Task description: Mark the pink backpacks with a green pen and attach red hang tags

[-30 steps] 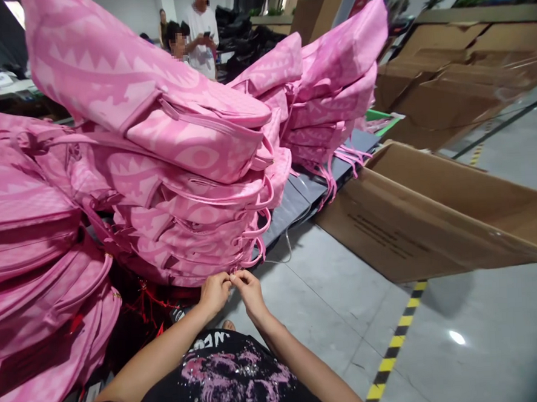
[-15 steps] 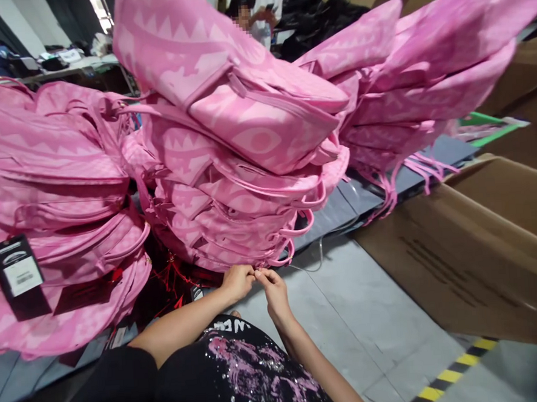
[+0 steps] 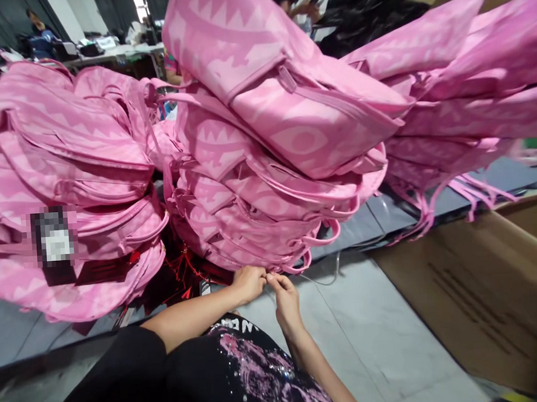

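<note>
Both hands meet at the front lower edge of a tall stack of pink backpacks (image 3: 250, 196). My left hand (image 3: 249, 283) is closed, its fingers pinched together close to the bottom bag. My right hand (image 3: 284, 294) is also closed, thumb and fingertips pinched right beside the left fingertips. Whatever lies between the fingers is too small to make out. Just right of them, a pink carry loop (image 3: 303, 263) hangs from the lowest bag. Left of my hands lie red cords (image 3: 182, 272) in a dark, shadowed gap.
A second pile of pink backpacks (image 3: 80, 176) with dark hang tags (image 3: 57, 244) stands at left. More pink bags (image 3: 462, 98) with dangling straps lie at right on the grey table (image 3: 365, 219). A cardboard box (image 3: 483, 297) sits on the floor at right. Other people are in the background.
My view has turned left, so the bags appear further right. Both hands stay pinched together at the bottom bag's edge, with little visible change in their pose.
</note>
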Motion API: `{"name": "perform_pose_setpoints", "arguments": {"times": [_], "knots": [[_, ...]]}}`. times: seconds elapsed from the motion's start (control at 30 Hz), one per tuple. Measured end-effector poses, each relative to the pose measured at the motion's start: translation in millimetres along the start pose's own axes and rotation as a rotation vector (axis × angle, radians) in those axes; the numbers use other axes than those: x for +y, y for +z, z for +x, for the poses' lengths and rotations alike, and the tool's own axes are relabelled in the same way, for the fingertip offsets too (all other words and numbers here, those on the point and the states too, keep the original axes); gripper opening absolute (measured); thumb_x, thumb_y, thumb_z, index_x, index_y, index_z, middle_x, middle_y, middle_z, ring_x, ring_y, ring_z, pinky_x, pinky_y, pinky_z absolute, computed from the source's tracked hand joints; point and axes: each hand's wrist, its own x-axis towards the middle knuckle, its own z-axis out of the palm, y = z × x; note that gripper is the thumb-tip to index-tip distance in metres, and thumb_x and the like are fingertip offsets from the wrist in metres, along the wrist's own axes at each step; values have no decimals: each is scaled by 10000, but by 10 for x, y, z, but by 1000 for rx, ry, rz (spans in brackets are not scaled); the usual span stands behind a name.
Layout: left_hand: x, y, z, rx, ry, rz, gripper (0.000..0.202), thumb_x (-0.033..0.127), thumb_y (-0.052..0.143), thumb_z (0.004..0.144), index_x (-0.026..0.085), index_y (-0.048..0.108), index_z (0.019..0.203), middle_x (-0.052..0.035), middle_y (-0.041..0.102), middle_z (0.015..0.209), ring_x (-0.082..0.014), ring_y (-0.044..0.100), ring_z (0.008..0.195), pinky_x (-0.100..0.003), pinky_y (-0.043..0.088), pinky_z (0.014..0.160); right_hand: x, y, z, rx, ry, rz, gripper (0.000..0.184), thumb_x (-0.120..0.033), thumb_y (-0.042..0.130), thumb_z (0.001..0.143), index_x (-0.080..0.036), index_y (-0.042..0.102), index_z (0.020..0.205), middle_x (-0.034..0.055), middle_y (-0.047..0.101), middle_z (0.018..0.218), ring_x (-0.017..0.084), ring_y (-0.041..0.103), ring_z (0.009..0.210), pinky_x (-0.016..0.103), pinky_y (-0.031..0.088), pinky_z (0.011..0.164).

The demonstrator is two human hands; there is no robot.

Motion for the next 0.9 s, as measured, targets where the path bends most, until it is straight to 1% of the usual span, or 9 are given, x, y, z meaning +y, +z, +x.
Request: {"name": "perform_pose_setpoints", "arguments": {"times": [0.13, 0.33, 0.57, 0.67, 0.73, 0.77, 0.8, 0.83, 0.9], "knots": [[2, -32, -11, 4, 13, 11, 205, 248, 566, 878, 222, 730, 998, -71, 739, 981, -226, 668, 957, -289, 471, 841, 27, 5, 13, 18, 0, 1, 402, -500, 831, 523, -168, 692, 700, 46, 679, 756, 183, 578, 739, 320, 476, 746], [-44, -11, -17, 30, 7, -3, 207, 244, 549, 886, 210, 740, 959, -84, 740, 929, -254, 674, 944, -320, 476, 842, 35, 19, 1, 22, 6, -13, 413, -504, 824, 526, -165, 682, 715, 34, 662, 751, 176, 573, 742, 319, 465, 754], [-111, 15, -24, 82, 80, -115, 145, 243, 601, 871, 212, 739, 905, -56, 738, 885, -222, 677, 893, -288, 479, 803, -5, 25, -35, -9, -1, -108, 442, -550, 767, 583, -155, 666, 752, 54, 664, 779, 195, 576, 758, 341, 459, 777], [-366, -108, -174, 187, 106, -203, 175, 263, 653, 852, 240, 708, 1016, -14, 724, 996, -161, 666, 881, -236, 481, 816, -118, -59, -123, 30, -36, -195, 457, -551, 748, 631, -150, 668, 834, 74, 671, 836, 217, 579, 809, 358, 444, 813], [-668, -224, -340, 341, 21, -242, 185, 284, 600, 896, 224, 662, 1060, -19, 693, 1031, -137, 651, 858, -231, 481, 818, -199, -93, -209, 87, -143, -309, 416, -531, 710, 715, -166, 650, 906, 76, 666, 889, 224, 577, 860, 355, 429, 839], [-842, -278, -426, 437, -58, -247, 183, 290, 558, 921, 203, 635, 1062, -33, 673, 1017, -139, 642, 844, -246, 483, 817, -224, -77, -249, 69, -211, -373, 370, -515, 674, 769, -177, 640, 917, 74, 663, 895, 222, 578, 866, 348, 430, 838], [-1017, -325, -501, 533, -151, -245, 191, 294, 531, 932, 182, 605, 1068, -48, 650, 1002, -149, 633, 837, -268, 485, 817, -233, -26, -281, -1, -269, -433, 324, -497, 626, 825, -184, 635, 908, 72, 660, 883, 218, 584, 855, 340, 438, 824], [-1184, -363, -559, 622, -246, -238, 210, 296, 526, 931, 164, 573, 1088, -63, 626, 998, -164, 625, 837, -294, 487, 817, -221, 67, -301, -126, -309, -487, 300, -476, 566, 875, -184, 634, 895, 72, 659, 866, 212, 594, 830, 333, 452, 802], [-1466, -411, -596, 750, -399, -221, 334, 302, 566, 905, 137, 503, 1189, -87, 591, 1023, -193, 618, 857, -343, 493, 832, -134, 386, -297, -448, -312, -549, 293, -401, 465, 929, -170, 645, 923, 81, 670, 894, 192, 617, 778, 322, 489, 767]]}}
